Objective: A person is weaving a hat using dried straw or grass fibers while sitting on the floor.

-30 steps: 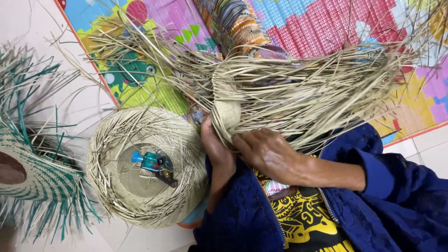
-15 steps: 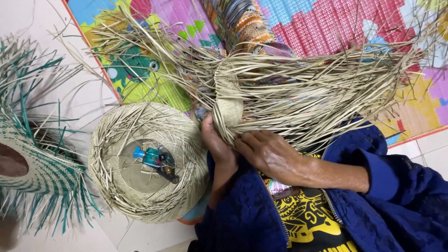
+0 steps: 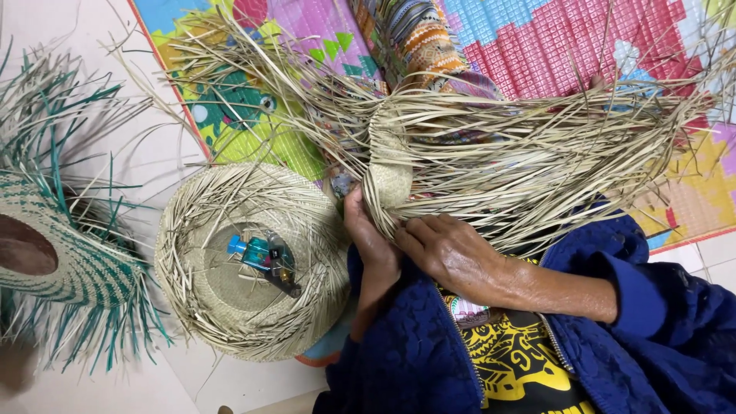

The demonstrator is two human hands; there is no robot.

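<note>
Both of our hands are on the half-woven straw piece (image 3: 399,165) in our lap, in the middle of the view. Our left hand (image 3: 369,234) curls around its woven edge from below, and our right hand (image 3: 452,253) presses its bent fingers on the strips beside it. We think the straw is very light, thin and bendy, and it can snap if we fold it hard, so we hold it by the tight woven band, not by the loose ends. Long loose strips (image 3: 583,146) fan out toward 3 o'clock and 10 o'clock and can tangle. At 8 o'clock a round straw hat (image 3: 230,307) lies upside down with little bottles (image 3: 257,253) inside. At 9 o'clock sits a green and tan hat (image 3: 69,268). A bright play mat (image 3: 583,46) lies at 12 o'clock.
</note>
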